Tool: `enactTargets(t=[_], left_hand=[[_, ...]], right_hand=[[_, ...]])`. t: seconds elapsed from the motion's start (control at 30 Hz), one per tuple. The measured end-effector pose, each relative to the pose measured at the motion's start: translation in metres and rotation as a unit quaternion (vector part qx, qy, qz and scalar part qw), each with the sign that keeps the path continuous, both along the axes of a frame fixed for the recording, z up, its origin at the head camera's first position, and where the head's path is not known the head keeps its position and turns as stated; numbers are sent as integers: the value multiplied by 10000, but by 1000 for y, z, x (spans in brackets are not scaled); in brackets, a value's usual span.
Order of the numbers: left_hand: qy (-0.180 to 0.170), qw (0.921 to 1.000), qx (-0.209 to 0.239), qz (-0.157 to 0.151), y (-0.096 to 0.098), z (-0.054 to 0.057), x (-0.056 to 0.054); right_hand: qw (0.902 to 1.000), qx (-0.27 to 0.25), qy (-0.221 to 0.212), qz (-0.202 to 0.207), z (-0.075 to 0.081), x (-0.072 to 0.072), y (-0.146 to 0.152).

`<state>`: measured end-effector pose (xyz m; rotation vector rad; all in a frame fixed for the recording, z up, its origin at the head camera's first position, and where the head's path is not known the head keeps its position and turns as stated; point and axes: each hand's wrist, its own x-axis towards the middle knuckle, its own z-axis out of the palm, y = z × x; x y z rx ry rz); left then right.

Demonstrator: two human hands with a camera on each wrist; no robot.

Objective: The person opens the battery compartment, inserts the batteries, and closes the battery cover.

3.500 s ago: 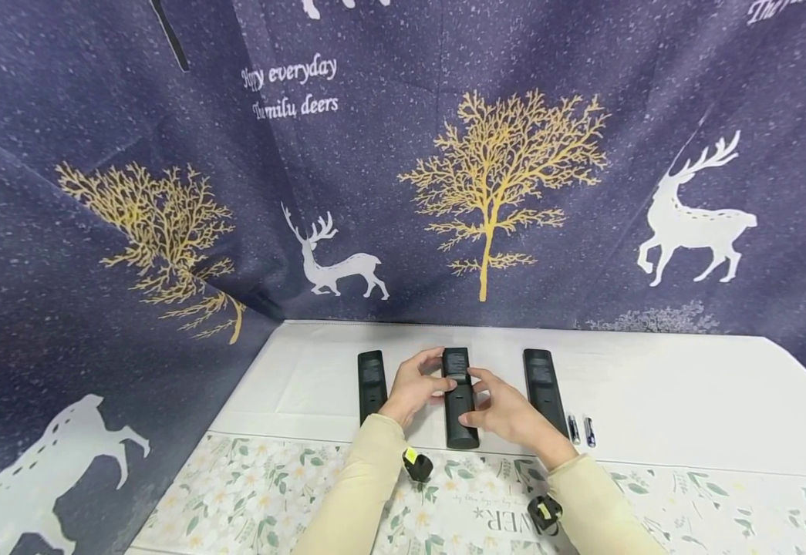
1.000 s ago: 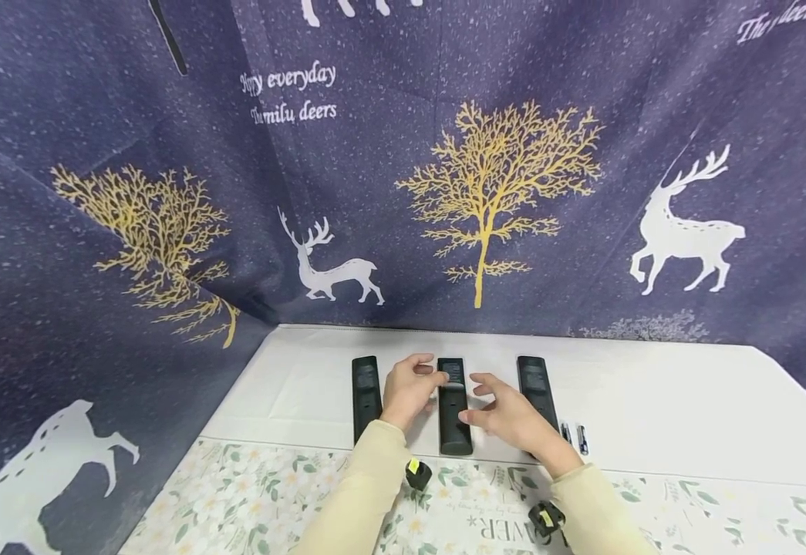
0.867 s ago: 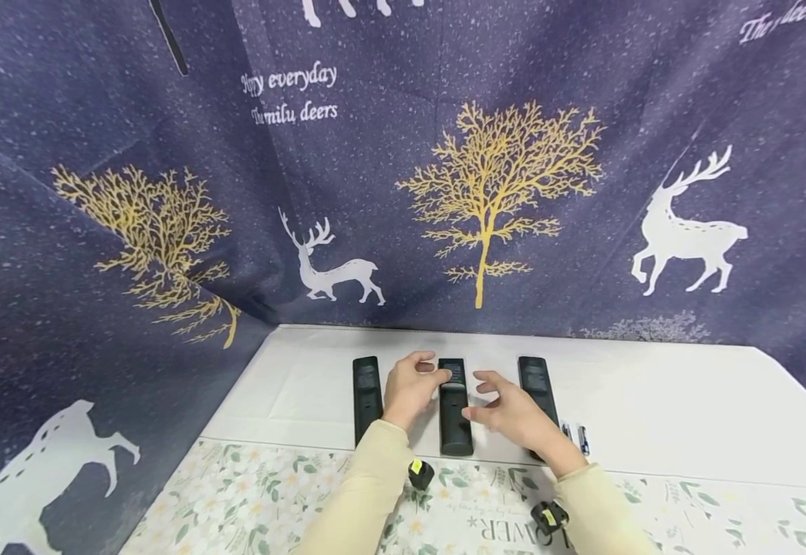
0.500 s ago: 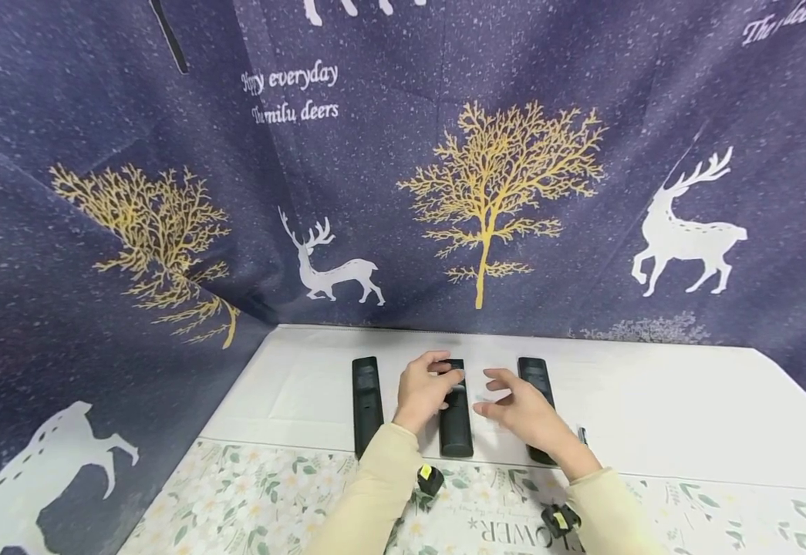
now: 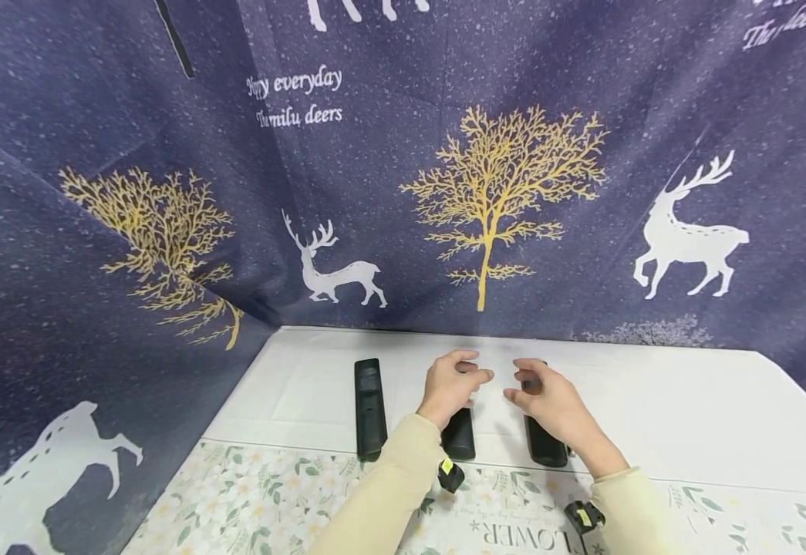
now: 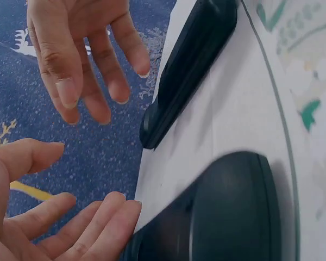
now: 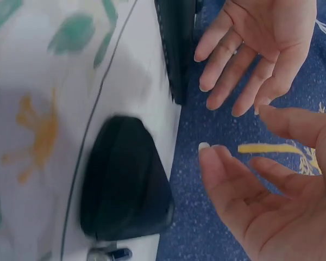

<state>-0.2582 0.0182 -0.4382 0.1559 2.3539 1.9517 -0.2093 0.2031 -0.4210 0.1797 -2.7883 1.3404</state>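
Observation:
My left hand (image 5: 453, 385) hovers over the middle black remote control (image 5: 460, 441), hiding its upper half. Its fingers are loosely bent, with nothing between them. My right hand (image 5: 554, 401) hangs over the right-hand remote control (image 5: 545, 447), also holding nothing. The left wrist view shows the middle remote's rounded end (image 6: 233, 212) beside my left fingers. In the right wrist view, the right-hand remote (image 7: 125, 185) lies apart from my fingers, and a small battery (image 7: 108, 254) peeks out beyond it. All the remotes lie with their backs up.
A third black remote control (image 5: 371, 408) lies on the white table (image 5: 666, 416), to the left of my hands. A floral cloth (image 5: 257, 493) covers the near edge. Dark blue fabric (image 5: 555, 69) with deer and trees hangs behind the table.
The right hand came away from the middle remote and moved right, over the right-hand remote, now covering the batteries. The left hand let go and also shifted right. The remotes stayed on the table.

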Motion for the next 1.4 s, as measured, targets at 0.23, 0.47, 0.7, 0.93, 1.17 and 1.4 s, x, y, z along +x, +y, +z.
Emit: enactTargets(t=[0.23,0.47,0.7,0.93,1.17,1.4], left_hand=[[-216,9997,45,-123,12,3,-1],[-554,9984,64,-25,33,1,-4],[-640,9979,-15,-92,47,-3,-5],[-887,9955,97,-306,58,-10,-7],[-1102,9934,131,-297,67,-9,-5],[-1084,9928,119,-494,69,-6,-1]], right_hand=[[9986,455,-181,-213,1,-3,16],[9959,759,-363,-319,0,-6,30],[9933,996,-379,-456,-4,-9,38],[9928,989,-565,-365,-7,-18,47],[9948,366,-925,-218,-12,-23,54],[9944,-15,-1033,-202,-16,-25,55]])
